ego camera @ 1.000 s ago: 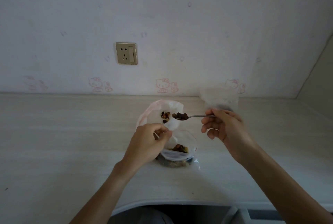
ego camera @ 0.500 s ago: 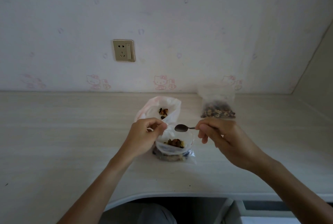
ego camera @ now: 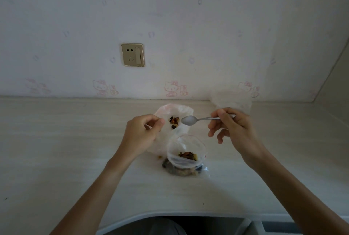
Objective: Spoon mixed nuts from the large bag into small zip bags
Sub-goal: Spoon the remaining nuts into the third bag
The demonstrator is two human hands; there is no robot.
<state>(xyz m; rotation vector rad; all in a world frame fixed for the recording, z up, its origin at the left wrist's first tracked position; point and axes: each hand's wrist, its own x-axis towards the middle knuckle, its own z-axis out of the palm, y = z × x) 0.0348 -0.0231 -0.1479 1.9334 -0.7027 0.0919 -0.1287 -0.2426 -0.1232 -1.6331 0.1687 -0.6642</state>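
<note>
The large white bag (ego camera: 176,111) lies open at the middle of the counter, with a few nuts (ego camera: 174,121) showing inside. My left hand (ego camera: 142,134) pinches its left edge. In front of it stands a small clear zip bag (ego camera: 186,151), open at the top and partly filled with nuts. My right hand (ego camera: 232,129) holds a metal spoon (ego camera: 190,120) by its handle. The spoon's bowl looks empty and hovers at the large bag's mouth, right of the nuts.
A second clear bag (ego camera: 232,100) stands behind my right hand near the wall, its lower part hidden. A loose nut (ego camera: 160,157) lies on the counter left of the small bag. A wall socket (ego camera: 132,54) is above. The counter's curved front edge (ego camera: 188,213) is near me.
The spoon was emptied over the small zip bag, then rose back to the large bag's mouth. My left hand let go of the small bag's rim and now pinches the large bag.
</note>
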